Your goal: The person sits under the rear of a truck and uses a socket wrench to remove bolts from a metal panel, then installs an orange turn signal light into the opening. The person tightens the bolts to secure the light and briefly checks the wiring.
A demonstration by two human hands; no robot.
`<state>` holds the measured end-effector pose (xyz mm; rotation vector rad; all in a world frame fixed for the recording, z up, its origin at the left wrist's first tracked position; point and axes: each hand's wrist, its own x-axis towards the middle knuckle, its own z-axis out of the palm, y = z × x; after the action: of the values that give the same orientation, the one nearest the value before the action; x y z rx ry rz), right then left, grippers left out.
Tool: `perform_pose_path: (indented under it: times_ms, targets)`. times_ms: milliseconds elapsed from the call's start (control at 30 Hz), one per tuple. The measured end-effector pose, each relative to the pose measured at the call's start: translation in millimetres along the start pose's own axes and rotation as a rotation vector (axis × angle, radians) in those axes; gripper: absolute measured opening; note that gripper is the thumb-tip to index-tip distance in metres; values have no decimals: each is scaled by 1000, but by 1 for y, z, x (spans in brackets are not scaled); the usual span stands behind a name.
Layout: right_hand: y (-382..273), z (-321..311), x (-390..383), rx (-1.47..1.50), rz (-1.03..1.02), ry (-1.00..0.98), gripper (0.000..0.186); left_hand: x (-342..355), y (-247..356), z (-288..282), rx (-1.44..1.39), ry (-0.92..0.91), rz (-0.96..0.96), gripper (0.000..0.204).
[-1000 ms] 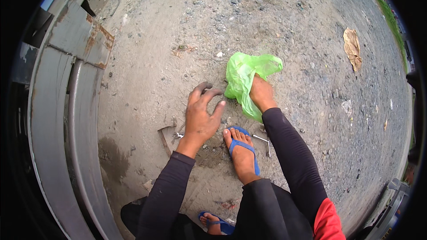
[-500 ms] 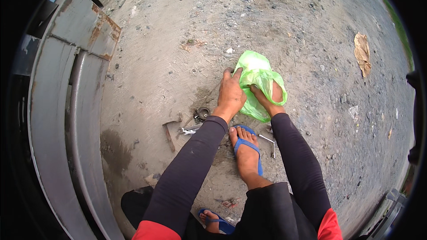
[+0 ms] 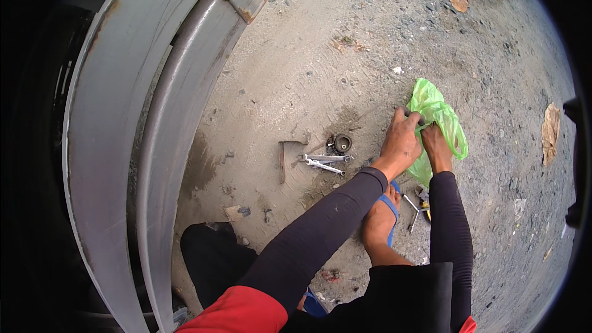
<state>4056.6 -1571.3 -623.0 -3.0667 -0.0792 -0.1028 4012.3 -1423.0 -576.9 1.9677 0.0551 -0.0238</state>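
Note:
A thin light-green plastic bag (image 3: 452,124) hangs crumpled over the ground, in front of my right foot. My left hand (image 3: 401,140) pinches its near-left edge between thumb and fingers. My right hand (image 3: 436,147) is closed on the bag close beside it, partly behind the plastic, with a bag handle looped around near the wrist. Whatever the bag may contain is hidden. Left of my hands lie several wrenches (image 3: 325,161), a round dark metal part (image 3: 342,142) and a rusty hammer-like tool (image 3: 282,161).
A large grey metal bumper (image 3: 161,105) with rust at its end stands along the left. By my blue-sandalled right foot (image 3: 377,225) lies a three-armed wrench (image 3: 419,211). Dry brown leaves (image 3: 550,134) and pebbles lie on the dirt ground.
The view has swung left, so the bumper fills more of the picture and tools, hands and bag sit further right. Both hands still hold the bag; its shape has shifted.

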Motion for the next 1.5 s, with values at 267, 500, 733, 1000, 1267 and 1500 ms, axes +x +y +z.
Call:
perform_pose_path:
  times_ms: [267,500,733,1000,1267,1500]
  targets:
    - [12,-97,-82,536,132,124,25,11,-10,16,-102,291,-134,41]
    - [-14,-174,-127,1657,576,-398,39,-29,-8,-88,31,326,-120,34]
    - [-71,-121,-115,1611,464,-513,32,-82,26,-115,-1089,0,-444,52]
    - [-121,-152,-76,1659,136,-811,32,-105,68,-182,-615,240,-127,53]
    - [-188,-336,-36,1604,-661,-474,30,-182,257,-320,166,909,683,62]
    - [-264,-456,-22,1315,-1143,-228,25,-181,319,-407,148,956,615,58]
